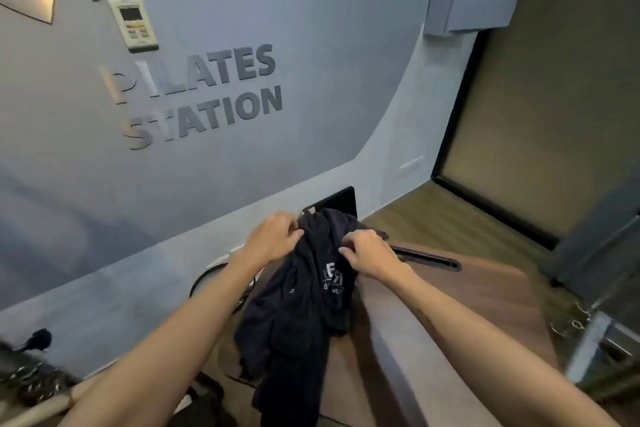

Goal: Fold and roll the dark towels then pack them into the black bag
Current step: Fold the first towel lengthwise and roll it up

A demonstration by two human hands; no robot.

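both hands pinch the top edge of the dark towel (298,315), left hand (273,236) and right hand (369,253) level; it hangs lengthwise, straight down over the bench (485,295).

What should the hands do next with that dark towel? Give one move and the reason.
Probably spread it flat on the wooden counter. The dark towel hangs bunched and crumpled from the left hand and right hand, which grip its top edge, so it looks neither folded nor rolled yet.
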